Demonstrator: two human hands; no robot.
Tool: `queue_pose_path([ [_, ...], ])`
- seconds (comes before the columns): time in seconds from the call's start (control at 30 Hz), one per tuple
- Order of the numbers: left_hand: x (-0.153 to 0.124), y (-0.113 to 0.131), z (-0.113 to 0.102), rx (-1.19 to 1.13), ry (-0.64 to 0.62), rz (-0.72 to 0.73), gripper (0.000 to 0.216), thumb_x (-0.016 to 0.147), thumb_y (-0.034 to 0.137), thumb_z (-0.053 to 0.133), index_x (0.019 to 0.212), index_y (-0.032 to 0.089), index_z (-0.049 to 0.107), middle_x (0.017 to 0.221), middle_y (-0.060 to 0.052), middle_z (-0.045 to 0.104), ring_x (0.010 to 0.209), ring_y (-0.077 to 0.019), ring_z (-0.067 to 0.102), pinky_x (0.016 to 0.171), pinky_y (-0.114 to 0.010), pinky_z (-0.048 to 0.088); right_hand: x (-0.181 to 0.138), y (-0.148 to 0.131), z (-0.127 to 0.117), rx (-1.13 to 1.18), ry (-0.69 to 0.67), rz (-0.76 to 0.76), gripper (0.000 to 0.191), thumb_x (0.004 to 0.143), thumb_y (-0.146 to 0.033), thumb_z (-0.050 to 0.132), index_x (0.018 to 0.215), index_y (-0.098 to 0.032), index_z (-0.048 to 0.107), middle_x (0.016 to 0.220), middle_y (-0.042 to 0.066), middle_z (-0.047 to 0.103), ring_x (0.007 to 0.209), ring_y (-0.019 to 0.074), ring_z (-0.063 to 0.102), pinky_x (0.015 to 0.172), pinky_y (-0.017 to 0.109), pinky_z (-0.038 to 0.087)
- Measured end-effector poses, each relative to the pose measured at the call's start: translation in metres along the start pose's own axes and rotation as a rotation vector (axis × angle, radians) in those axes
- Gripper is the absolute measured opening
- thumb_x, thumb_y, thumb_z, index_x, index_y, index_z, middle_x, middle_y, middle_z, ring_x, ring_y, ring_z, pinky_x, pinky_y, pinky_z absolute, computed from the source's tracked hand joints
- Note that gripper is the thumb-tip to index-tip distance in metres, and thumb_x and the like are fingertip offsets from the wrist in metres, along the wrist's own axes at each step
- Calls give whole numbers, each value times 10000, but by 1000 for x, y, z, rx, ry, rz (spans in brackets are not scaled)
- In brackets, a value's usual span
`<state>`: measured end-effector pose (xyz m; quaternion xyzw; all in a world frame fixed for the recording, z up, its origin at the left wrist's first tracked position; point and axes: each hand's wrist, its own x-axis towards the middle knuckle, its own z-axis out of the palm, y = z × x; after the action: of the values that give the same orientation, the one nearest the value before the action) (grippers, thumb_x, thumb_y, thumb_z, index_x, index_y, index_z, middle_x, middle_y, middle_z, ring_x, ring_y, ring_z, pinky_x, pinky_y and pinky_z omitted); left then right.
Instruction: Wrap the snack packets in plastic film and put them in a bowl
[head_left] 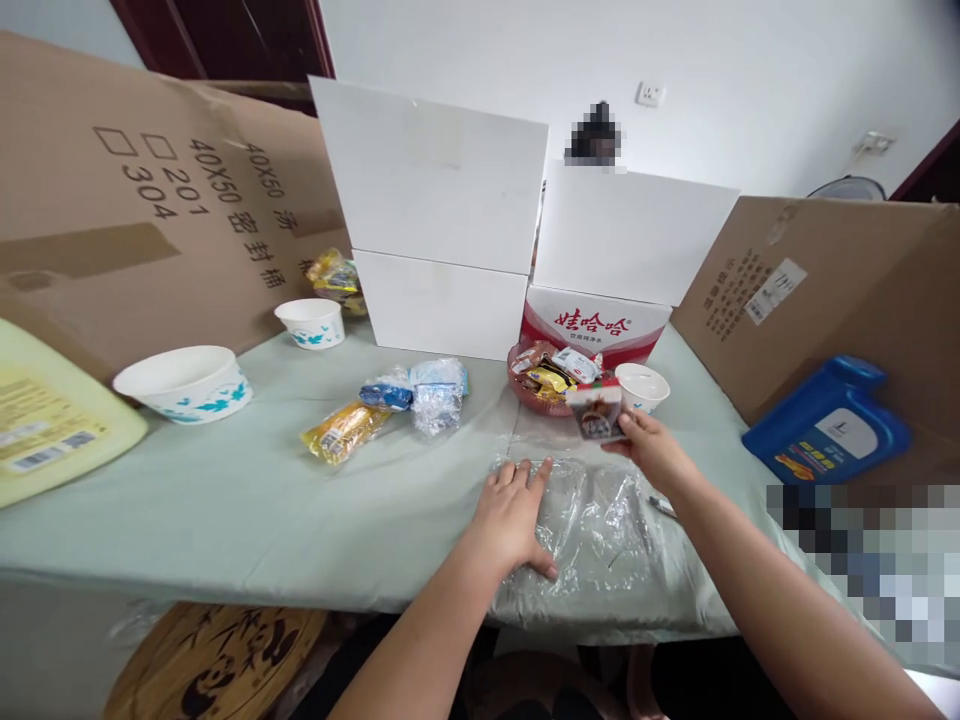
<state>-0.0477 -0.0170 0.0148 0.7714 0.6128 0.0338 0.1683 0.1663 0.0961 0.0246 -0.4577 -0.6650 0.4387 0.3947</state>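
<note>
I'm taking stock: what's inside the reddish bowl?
Wrapped packets lie in the reddish bowl; its bottom is covered; the printed packet in the right hand hides part of its right side.

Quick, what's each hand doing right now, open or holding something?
Left hand: open, fingers spread over clear, crinkled plastic film.
Right hand: closed on a small rectangular packet with a red edge.

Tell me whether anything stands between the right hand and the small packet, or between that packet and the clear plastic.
Nothing visible does. The right hand holds the small packet, and no obstacle shows between it and the clear plastic, where the left hand rests.
</note>
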Motion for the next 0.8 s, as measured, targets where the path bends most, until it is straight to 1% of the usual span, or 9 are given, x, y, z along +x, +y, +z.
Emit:
queue_pose_path([
  [0.1, 0, 1, -1, -3, -5, 6, 1358, 384, 562, 874, 1515, 182, 226, 1525, -204, 319, 1379, -416, 289, 1101, -536, 281, 37, -22, 12, -219, 121, -116, 452, 970, -347, 250, 1328, -201, 484, 1286, 101, 603, 1039, 206, 638, 802, 377, 568],
  [0.23, -1, 0, -2, -7, -5, 2, 1300, 405, 542, 867, 1503, 198, 262, 1526, -200, 318, 1384, -424, 285, 1100, -550, 280, 81, -44, 31, -403, 79, -149, 337, 907, -368, 468, 1132, -187, 641, 1074, 72, 699, 976, 230, 640, 865, 397, 515],
  [0.33, -1, 0, -3, -7, -21, 3, 1277, 425, 538, 857, 1503, 204, 262, 1534, -193, 306, 1389, -421, 277, 1105, -551, 271, 86, -52, 35, -516, 131, -167, 352, 899, -421, 491, 1052, -156, 665, 1002, 101, 698, 959, 270, 623, 896, 454, 464],
  [0.43, -2, 0, -2, -9, -15, 18, 1290, 414, 556, 858, 1500, 190, 268, 1529, -193, 316, 1391, -410, 275, 1111, -536, 268, 54, -48, 36, -582, 188, -225, 397, 945, -418, 388, 1086, -142, 636, 1059, 131, 666, 988, 263, 596, 911, 434, 440],
  [0.5, -4, -1, -2, -4, -1, 24, 1304, 390, 555, 871, 1494, 182, 286, 1524, -194, 324, 1380, -406, 292, 1110, -525, 277, 18, -34, 39, -624, 117, -281, 366, 941, -407, 405, 1057, -160, 649, 1034, 113, 670, 968, 236, 599, 902, 388, 448],
  [0.57, -5, -3, -3, 3, 10, 24, 1294, 380, 546, 882, 1484, 191, 308, 1526, -182, 326, 1370, -403, 307, 1106, -514, 288, -19, -14, 41, -752, -124, -406, 344, 931, -389, 441, 1075, -169, 664, 1059, 109, 678, 1024, 235, 589, 937, 382, 436],
  [0.6, -5, -5, -4, -2, 12, 23, 1271, 395, 548, 879, 1480, 198, 318, 1529, -174, 325, 1369, -397, 312, 1105, -505, 293, -36, -3, 42, -854, -240, -470, 375, 931, -401, 451, 1161, -174, 641, 1165, 120, 653, 1115, 255, 553, 984, 415, 406],
  [0.7, -2, -16, -8, -47, 56, -20, 1018, 613, 586, 774, 1458, 198, 359, 1510, -152, 371, 1350, -350, 362, 1086, -442, 333, -66, 22, 41, -1066, -304, -422, 630, 897, -552, 482, 1403, -177, 468, 1461, 157, 444, 1357, 334, 349, 1086, 536, 281],
  [0.8, 6, -26, -10, -36, 192, -151, 590, 885, 505, 525, 1376, 182, 474, 1406, -136, 496, 1257, -308, 458, 1012, -388, 390, -72, 29, 40, -1145, -299, -303, 835, 835, -705, 458, 1486, -193, 349, 1554, 161, 291, 1425, 410, 185, 1100, 619, 190],
])
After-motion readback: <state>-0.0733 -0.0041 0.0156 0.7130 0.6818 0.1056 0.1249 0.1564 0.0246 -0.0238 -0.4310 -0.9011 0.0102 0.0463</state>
